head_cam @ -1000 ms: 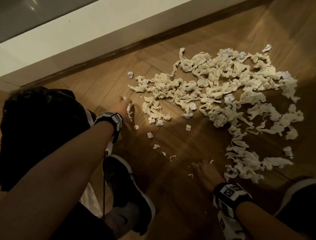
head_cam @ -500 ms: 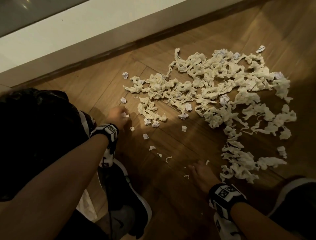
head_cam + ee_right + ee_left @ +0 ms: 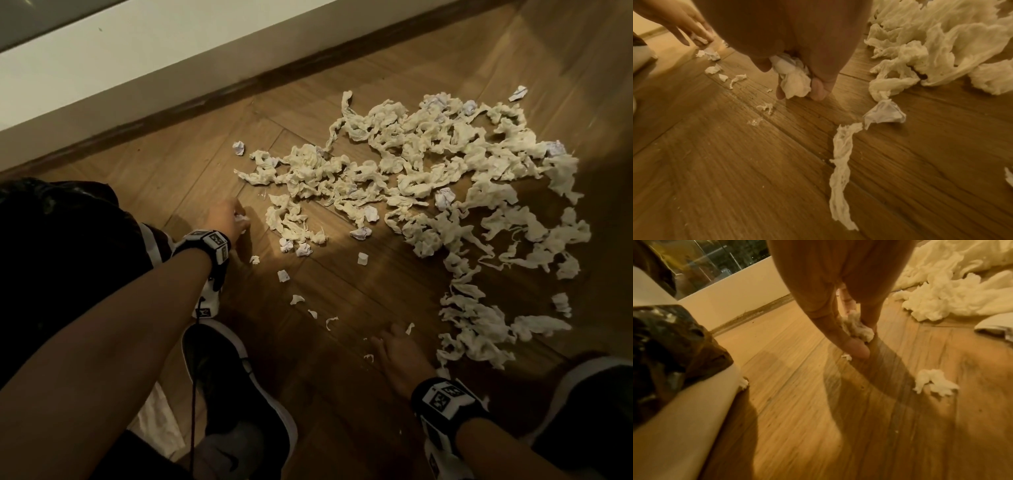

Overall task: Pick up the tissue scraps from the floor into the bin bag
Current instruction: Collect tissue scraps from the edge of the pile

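The left hand (image 3: 226, 217) has drawn back from the fringe of the litter toward the crumpled black plastic bin bag (image 3: 61, 246) over the past second, a small wad now showing in its fingers, while the right hand (image 3: 400, 356) stays low on the brown wood-plank floor (image 3: 342, 394).

Head view: a broad spread of cream-white crumpled tissue scraps (image 3: 428, 192) covers the boards from centre to right, well apart from the bag at the left edge; loose crumbs trail between the two hands.

Left wrist view: thumb and fingers (image 3: 857, 348) pinch a small grey-white tissue wad (image 3: 857, 327) just above the floor, the bin bag (image 3: 668, 353) close at left.

Right wrist view: the right hand (image 3: 801, 68) has its fingers (image 3: 819, 90) curled round a white tissue clump (image 3: 795, 81), a long twisted strip (image 3: 840, 170) lying nearby.

The job looks barely begun: two small handfuls are gathered, none visibly bagged, and nearly the whole pile is left on the floor.
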{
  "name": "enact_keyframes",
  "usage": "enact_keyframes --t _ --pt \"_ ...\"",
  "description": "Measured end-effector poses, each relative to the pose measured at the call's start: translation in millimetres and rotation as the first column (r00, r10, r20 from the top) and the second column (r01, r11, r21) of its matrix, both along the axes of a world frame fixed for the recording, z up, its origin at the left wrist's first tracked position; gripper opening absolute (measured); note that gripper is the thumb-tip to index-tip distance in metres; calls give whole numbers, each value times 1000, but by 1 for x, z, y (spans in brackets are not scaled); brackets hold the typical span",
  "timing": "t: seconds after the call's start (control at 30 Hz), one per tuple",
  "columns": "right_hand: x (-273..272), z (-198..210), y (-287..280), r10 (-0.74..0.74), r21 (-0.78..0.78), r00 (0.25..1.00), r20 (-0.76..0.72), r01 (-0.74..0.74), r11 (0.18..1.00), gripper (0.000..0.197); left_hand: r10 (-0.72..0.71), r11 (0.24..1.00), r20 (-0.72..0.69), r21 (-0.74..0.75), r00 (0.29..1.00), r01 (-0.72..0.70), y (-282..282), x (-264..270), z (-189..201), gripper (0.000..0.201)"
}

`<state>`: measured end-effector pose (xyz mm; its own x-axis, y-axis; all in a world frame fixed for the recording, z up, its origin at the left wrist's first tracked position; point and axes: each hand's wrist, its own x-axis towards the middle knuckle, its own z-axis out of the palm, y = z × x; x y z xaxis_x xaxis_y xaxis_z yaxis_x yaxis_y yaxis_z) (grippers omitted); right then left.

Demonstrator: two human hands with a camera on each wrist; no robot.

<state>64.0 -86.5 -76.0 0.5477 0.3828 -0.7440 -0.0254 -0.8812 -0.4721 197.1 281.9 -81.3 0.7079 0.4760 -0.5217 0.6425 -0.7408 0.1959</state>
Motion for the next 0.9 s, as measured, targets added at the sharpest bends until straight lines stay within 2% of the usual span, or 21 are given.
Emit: enact_keyframes --t 0.17,0.3,0.37,0.43,0.57,0.63,0.73,0.8,0.9 --pt "-4 -7 -1 -58 17 998 17 57 998 33 -15 1000 2 19 1000 15 8 1 -2 26" --pt "-8 -15 -4 -60 20 998 11 60 998 38 183 982 223 -85 958 -168 27 17 6 15" --pt "-12 -19 -6 2 14 999 35 -2 1000 50 198 980 325 -100 925 -175 36 32 13 17" --pt "-15 -23 -6 -5 19 999 52 4 1000 50 161 986 368 -98 916 -134 41 49 20 20" --pt "-15 -20 -3 -72 43 994 77 69 997 22 111 993 345 -76 932 -90 38 81 25 25" --pt "-15 -19 -2 -78 61 993 85 73 995 24 104 994 340 -55 935 -90 34 93 23 25" --pt "-17 -25 -4 -33 59 993 109 26 998 39 31 998 312 34 950 -44 26 104 15 26" --pt "-18 -25 -4 -41 53 993 107 36 998 33 -18 996 260 86 965 -5 19 107 9 28" --pt "-21 -27 -3 -73 61 988 137 65 996 27 -5 993 263 114 965 -26 19 109 1 26"
